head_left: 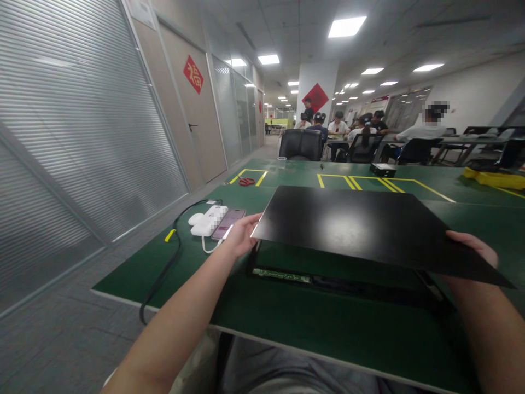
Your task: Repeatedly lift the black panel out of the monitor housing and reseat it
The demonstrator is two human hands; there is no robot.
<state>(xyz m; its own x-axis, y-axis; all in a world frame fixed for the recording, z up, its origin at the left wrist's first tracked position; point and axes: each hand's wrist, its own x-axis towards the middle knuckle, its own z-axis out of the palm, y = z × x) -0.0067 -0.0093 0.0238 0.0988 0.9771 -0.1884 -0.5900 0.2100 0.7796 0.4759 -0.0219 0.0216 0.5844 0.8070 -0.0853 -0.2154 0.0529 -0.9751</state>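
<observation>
Across the lower view, the dark-green tabletop [303,323] is spread. And here, at centre right, a thin black rectangular panel [353,230] is held tilted, partly covering a slim black rectangular frame [361,287] laid beneath. The panel's left edge is pinched by the bare left hand [245,235], its right by the bare right hand [476,249]; the fingers are drawn in, undersides hidden. Below, a narrow green circuit strip [281,275] is exposed: should either grip slip, it could be struck, or the panel flexed.

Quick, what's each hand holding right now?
Left hand: closed, holding the black panel by its left edge.
Right hand: closed, holding the black panel's right edge.
</observation>
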